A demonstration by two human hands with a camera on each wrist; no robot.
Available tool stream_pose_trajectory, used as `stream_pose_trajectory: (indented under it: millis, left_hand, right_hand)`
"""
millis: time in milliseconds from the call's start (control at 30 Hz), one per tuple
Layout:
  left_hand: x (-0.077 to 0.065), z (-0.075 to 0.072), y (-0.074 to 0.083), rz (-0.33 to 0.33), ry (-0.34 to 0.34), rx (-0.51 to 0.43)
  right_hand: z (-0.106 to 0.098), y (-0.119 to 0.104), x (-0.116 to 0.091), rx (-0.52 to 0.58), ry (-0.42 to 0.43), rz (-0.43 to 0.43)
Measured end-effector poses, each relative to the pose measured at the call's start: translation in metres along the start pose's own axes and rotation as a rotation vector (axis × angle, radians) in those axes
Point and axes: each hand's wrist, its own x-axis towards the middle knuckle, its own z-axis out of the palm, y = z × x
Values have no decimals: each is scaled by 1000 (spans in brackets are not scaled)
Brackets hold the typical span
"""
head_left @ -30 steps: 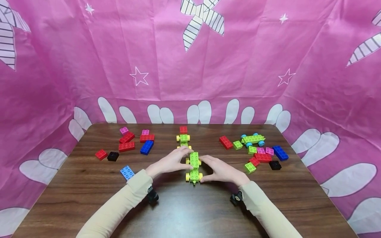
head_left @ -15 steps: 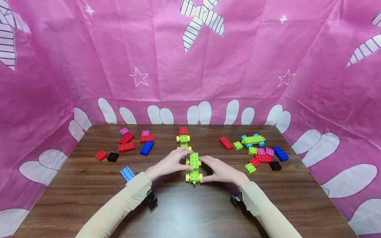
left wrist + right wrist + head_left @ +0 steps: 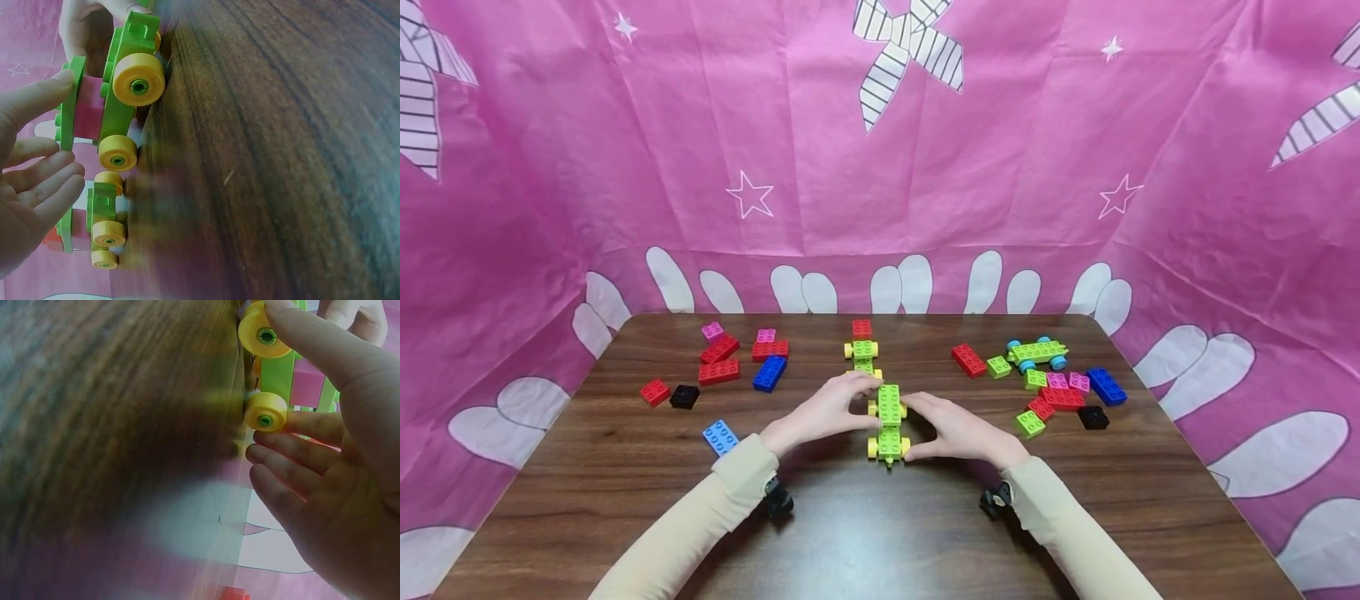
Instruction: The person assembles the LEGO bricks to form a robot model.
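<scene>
In the head view a lime green toy car point(image 3: 890, 447) with yellow wheels stands on the table between both hands. A green plate point(image 3: 70, 103) lies over a pink brick point(image 3: 89, 107) on its far part. My left hand point(image 3: 827, 411) holds this plate between thumb and index finger, the other fingers loosely extended. From the other side, my right hand point(image 3: 961, 427) holds the car, with its thumb at the near wheel point(image 3: 265, 330) and its index finger at the far wheel point(image 3: 267, 412).
A second yellow-wheeled car point(image 3: 863, 350) stands just beyond, with a red brick point(image 3: 862, 327) at its far end. Loose red, pink, black and blue bricks lie on the left, a light blue brick point(image 3: 721, 437) nearest. A blue-wheeled car point(image 3: 1037, 352) and several bricks lie right.
The left wrist and sleeve have shifted slightly to the left. Both hands keep their hold, and the car stays in place.
</scene>
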Motion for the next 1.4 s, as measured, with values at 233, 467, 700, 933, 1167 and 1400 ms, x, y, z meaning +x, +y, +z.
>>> stream_pose_trajectory:
  millis: [233, 467, 700, 933, 1167, 1400]
  left_hand:
    - [-3, -9, -4, 33, 40, 3]
    - [-13, -23, -9, 6, 80, 30]
    - [-36, -51, -23, -43, 150, 45]
    - [-64, -90, -44, -103, 205, 91]
    - [-93, -121, -66, -169, 210, 202]
    - [-119, -142, -86, -187, 264, 346]
  right_hand:
    - [1, 1, 1, 4, -4, 4]
    - [1, 1, 0, -6, -3, 18]
    - [3, 3, -2, 0, -9, 34]
    - [3, 4, -2, 2, -5, 35]
    - [1, 3, -1, 1, -7, 30]
    - [2, 3, -2, 1, -10, 34]
